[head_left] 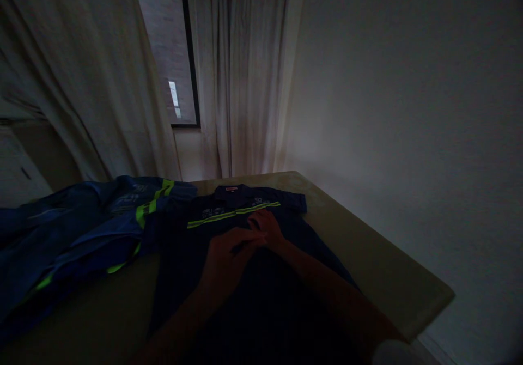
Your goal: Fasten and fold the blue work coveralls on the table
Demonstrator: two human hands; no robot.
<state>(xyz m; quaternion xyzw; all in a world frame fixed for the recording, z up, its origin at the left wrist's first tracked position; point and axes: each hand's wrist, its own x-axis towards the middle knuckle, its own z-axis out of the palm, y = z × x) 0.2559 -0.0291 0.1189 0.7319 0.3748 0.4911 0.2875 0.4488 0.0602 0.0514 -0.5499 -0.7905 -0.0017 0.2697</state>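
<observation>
A dark navy short-sleeved work shirt (pixel 245 272) lies spread front up on the table, its collar (pixel 231 192) toward the far edge. A yellow-green reflective stripe (pixel 212 220) crosses its chest, with small printing above. Over the shirt's front, my left hand (pixel 229 250) points to the right with thumb and fingers pinched together. My right hand (pixel 267 226) meets it there, its fingers curled and closed at the left hand's fingertips. Whatever is between the fingers is too small and dark to make out.
Other blue work clothes (pixel 93 218) with yellow-green bands lie heaped on the left of the table. The tan tabletop (pixel 368 250) ends at a corner on the right, beside a pale wall (pixel 408 109). Curtains (pixel 245 81) and a window (pixel 171 54) stand behind. The light is dim.
</observation>
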